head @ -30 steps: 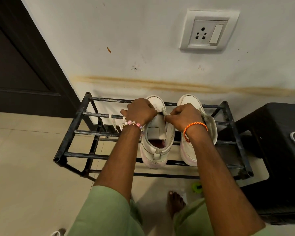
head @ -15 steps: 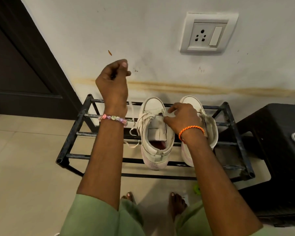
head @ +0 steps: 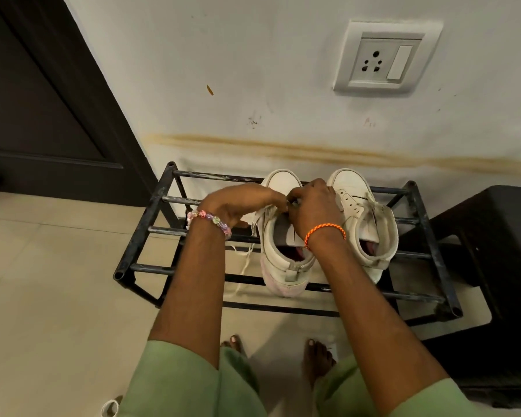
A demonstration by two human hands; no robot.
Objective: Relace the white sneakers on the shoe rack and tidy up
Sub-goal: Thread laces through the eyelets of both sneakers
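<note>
At the left sneaker's (head: 283,236) upper eyelets, your left hand (head: 241,203) and right hand (head: 313,206) pinch the lace (head: 244,266). Slack tail hangs at 7 o'clock through the shoe rack (head: 151,230); it may snag there. Right sneaker (head: 364,218) sits at 3 o'clock.

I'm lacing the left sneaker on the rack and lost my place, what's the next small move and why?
Probably draw the lace through and pull it snug. Both hands, left hand and right hand, meet over the left sneaker near its toe-end eyelets, fingers pinching at the lace, whose loose tail hangs slack through the shoe rack.
</note>
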